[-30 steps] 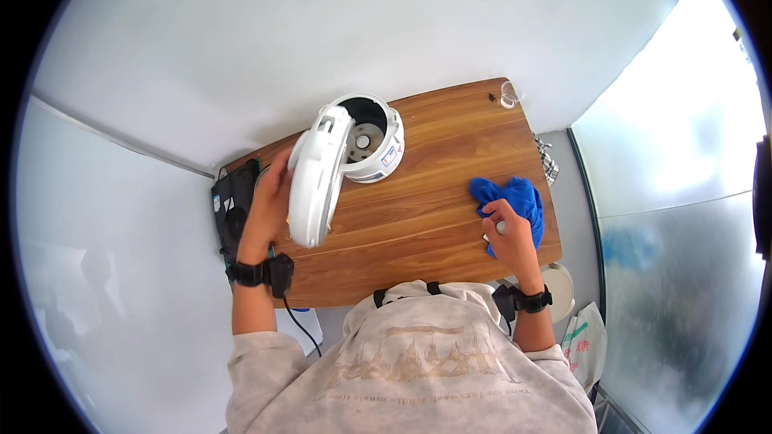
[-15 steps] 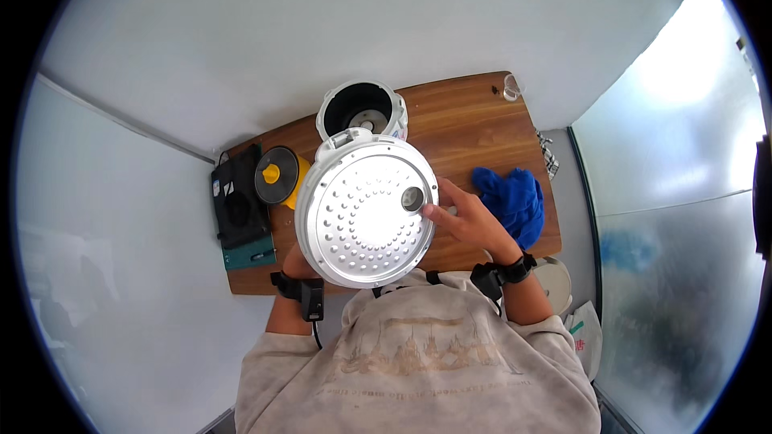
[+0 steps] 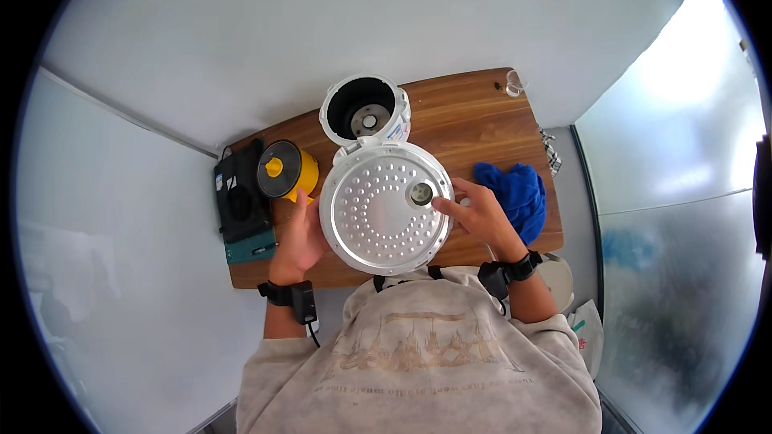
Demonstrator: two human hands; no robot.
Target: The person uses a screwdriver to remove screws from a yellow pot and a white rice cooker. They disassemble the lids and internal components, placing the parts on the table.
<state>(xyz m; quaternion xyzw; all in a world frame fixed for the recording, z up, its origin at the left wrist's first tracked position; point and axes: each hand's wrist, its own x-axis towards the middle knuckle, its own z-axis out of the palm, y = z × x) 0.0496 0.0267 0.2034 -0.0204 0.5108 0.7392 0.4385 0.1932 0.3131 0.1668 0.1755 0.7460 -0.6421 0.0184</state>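
A white rice cooker (image 3: 402,116) stands at the far side of the table, with its dark inner cavity and round metal base plate in view. Its lid (image 3: 378,210) is swung open toward me, showing a dimpled silver inner face and a round hole at the right. My right hand (image 3: 484,219) holds the lid's right rim, thumb on the face beside the hole, other fingers partly hidden. At the left rim is my left hand (image 3: 299,243). Its thumb points up, apart from the rim, while its fingers go behind the lid and are partly hidden.
A yellow pot (image 3: 308,174) with a dark lid stands left of the cooker. Beside it a black flat device (image 3: 241,205) lies on a green mat (image 3: 241,251). A blue cloth (image 3: 515,201) is at the right, and a clear cup (image 3: 514,84) sits near the far right corner.
The lid has tilted down and moved slightly right, away from my face. My left hand has come out from behind it to the left rim. My right hand keeps its hold.
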